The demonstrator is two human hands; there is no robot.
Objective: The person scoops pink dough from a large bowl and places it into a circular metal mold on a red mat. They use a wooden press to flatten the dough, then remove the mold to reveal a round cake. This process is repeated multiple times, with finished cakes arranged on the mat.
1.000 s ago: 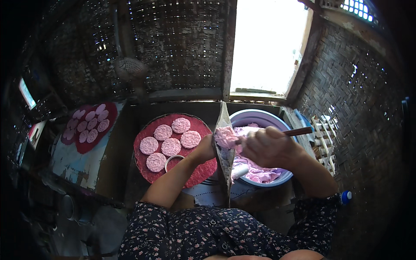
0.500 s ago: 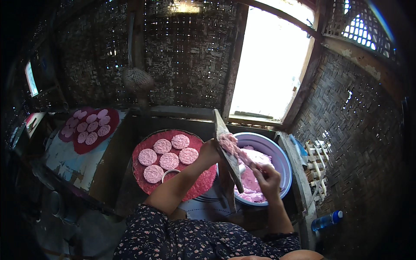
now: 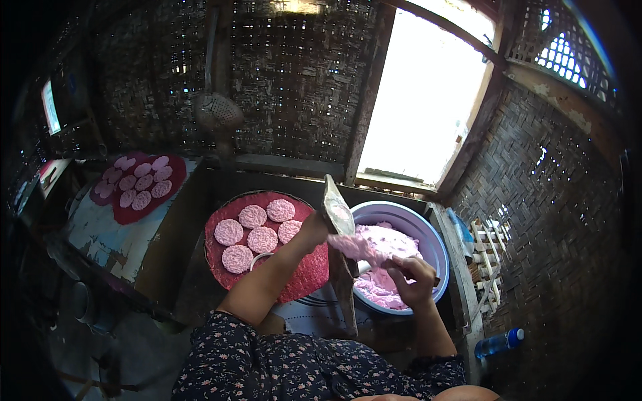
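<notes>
My left hand (image 3: pixel 313 231) is closed on a worn wooden board (image 3: pixel 338 208), held upright on edge; its fingertips are hidden behind it. My right hand (image 3: pixel 414 277) grips a stick-like tool whose front part is buried in a lump of pink dough (image 3: pixel 358 248), so its exact kind cannot be seen. This lump lies across the face of the board. Under my right hand stands a lavender tub (image 3: pixel 439 242) holding more pink dough (image 3: pixel 391 239). Left of the board, several flat pink rounds (image 3: pixel 262 239) lie on a red cloth (image 3: pixel 304 284) over a round tray, beside a pale ring (image 3: pixel 258 259) partly covered by my left forearm.
On a bench at the left, more pink rounds (image 3: pixel 143 182) lie on red cloth. A perforated skimmer (image 3: pixel 219 111) hangs on the woven wall. At right are a wooden ledge (image 3: pixel 468 294), a blue bottle (image 3: pixel 500 343) and a slatted rack (image 3: pixel 488 257).
The board has turned more upright and shifted slightly left. The dough lump has come away from much of its face and now gathers on the tool in my right hand.
</notes>
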